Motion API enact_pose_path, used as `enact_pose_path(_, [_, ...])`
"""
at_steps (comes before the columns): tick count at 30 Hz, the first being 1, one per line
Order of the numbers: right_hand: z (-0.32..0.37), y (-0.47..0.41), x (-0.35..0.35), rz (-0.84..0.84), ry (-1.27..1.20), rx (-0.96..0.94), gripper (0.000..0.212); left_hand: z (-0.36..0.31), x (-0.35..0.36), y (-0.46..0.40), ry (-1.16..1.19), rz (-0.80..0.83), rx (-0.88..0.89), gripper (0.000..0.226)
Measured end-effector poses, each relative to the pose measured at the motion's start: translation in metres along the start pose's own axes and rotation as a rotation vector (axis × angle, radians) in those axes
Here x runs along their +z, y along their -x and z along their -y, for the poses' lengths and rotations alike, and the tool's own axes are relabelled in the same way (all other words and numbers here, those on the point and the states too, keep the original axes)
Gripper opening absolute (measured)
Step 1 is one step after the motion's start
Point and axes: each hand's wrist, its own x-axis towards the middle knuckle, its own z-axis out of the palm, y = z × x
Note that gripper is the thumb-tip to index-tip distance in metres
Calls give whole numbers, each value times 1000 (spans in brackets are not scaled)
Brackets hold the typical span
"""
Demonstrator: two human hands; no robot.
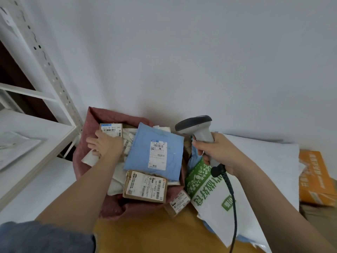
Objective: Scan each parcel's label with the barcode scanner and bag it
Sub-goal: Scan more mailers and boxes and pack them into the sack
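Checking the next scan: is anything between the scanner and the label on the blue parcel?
Nothing visible. The barcode scanner in the right hand sits beside the blue parcel, whose label faces up uncovered; the left hand is off to the side.

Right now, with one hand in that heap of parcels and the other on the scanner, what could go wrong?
The left hand reaches among loosely stacked parcels in the red sack; pulling one might tip the blue mailer or the cardboard box. The barcode scanner in the right hand points away from the labels, so a scan could miss. Its cable trails across the green-printed bag and might snag.
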Motion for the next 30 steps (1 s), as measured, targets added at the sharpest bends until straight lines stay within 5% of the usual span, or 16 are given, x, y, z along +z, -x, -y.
enact_pose_path(7, [-62, 23, -6, 210, 281, 84, 19, 10, -5, 77, 98, 8, 70, 41])
enact_pose_path(12, [-126, 30, 5, 362, 465, 159, 68, 42, -3, 123, 197, 136, 305, 28])
enact_pose_path(16, [-176, 41, 22, 480, 590, 174, 88, 60, -10, 152, 215, 155, 334, 26])
enact_pose_path(24, [-242, 54, 66, 476, 627, 308, 95, 91, -25, 168, 180, 180, 298, 24])
enact_pose_path(30, [-279, 64, 89, 303, 514, 329, 96, 106, -35, 167, 144, 205, 314, 23])
